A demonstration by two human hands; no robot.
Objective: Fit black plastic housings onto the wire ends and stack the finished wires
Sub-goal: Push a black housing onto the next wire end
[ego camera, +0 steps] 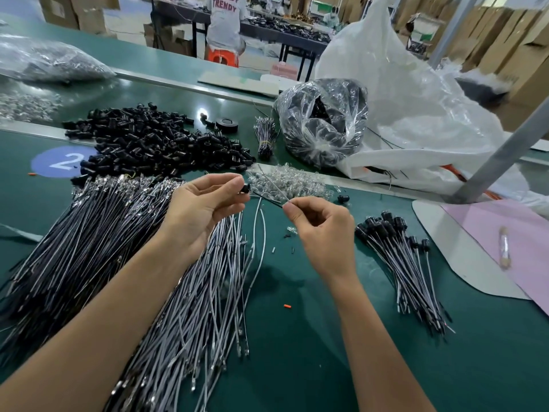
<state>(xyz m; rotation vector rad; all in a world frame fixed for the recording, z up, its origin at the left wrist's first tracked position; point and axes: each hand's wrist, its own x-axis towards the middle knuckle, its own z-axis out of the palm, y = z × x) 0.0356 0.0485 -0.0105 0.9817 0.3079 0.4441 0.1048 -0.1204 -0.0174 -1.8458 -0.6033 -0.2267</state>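
Green matting (300,346) covers the workbench, and most of it is taken up by stock. A heap of loose black housings (148,141) is spread across the far left, ending just short of a blue disc marked 2 (64,161). Nearer, a broad pile of dark wires (74,248) runs to the left edge, and a fan of grey wires (202,292) lies beside it under the left forearm.

One black housing (245,188) is pinched between thumb and fingertips of the left hand (205,203), whose other fingers are loosely curled. A thin wire (269,201) is pinched between thumb and forefinger of the right hand (320,230), and it is led to the housing. Both hands are held above the mat, just in front of a scatter of clear small parts (285,181).

The stack of finished wires (398,263) is laid to the right, its capped ends turned away, close to the curved edge of a white board (439,242) carrying a pink sheet (505,233). Bare mat is left between the grey fan and this stack, around the right forearm. Behind, a clear bag of black parts (320,120) and a white sack (401,93) close off the far right, and a slanted metal post (505,156) stands there.
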